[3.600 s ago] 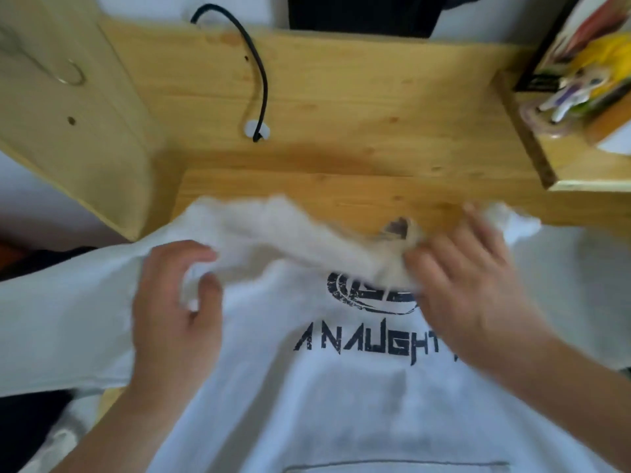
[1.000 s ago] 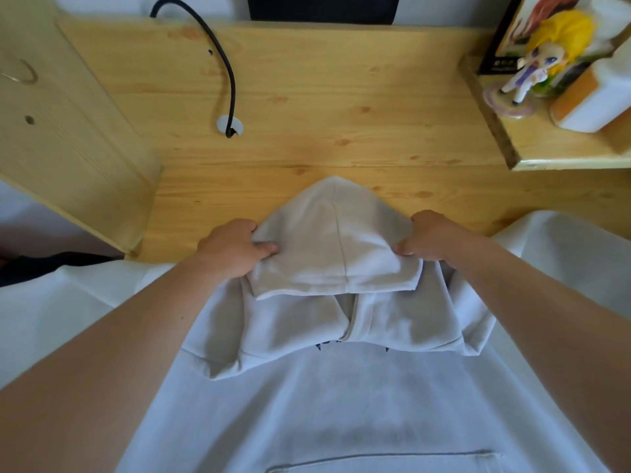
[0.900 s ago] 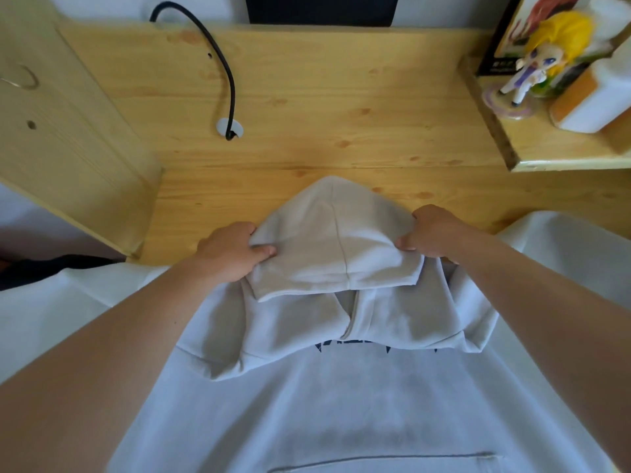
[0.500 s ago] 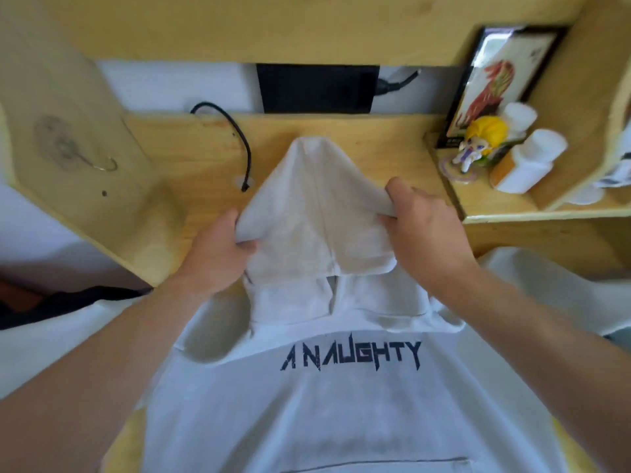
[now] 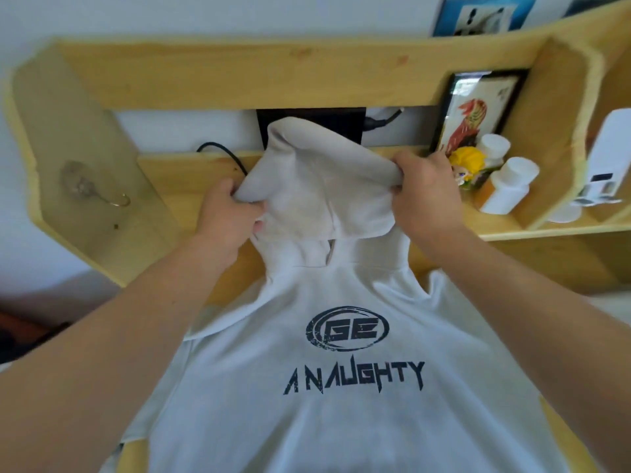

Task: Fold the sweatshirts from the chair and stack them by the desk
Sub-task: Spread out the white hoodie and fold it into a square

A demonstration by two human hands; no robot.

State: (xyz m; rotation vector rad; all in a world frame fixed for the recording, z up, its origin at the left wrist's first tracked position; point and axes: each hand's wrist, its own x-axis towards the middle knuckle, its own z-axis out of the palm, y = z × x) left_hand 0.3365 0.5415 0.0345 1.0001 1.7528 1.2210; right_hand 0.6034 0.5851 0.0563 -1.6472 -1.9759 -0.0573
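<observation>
Sweatshirt (image 5: 341, 387): spread print-up across the desk (image 5: 184, 186), front edge overhung.
Hood (image 5: 317, 186): lifted toward the back edge, probably for flattening.
Left hand (image 5: 227, 213), right hand (image 5: 425, 196): hood sides pinched.

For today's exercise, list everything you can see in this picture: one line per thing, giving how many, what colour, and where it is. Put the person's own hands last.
hooded sweatshirt: one, white with dark print, spread on the desk, hood lifted
desk: one, pale wood, under the sweatshirt
cable: one, black, on the desk behind the hood
hook: one, metal, on the left wooden panel
framed picture: one, black frame, right shelf
figurine: one, yellow-haired, before the picture
bottles: two, white, right shelf
left hand: one, grips the hood's left edge
right hand: one, grips the hood's right edge
</observation>
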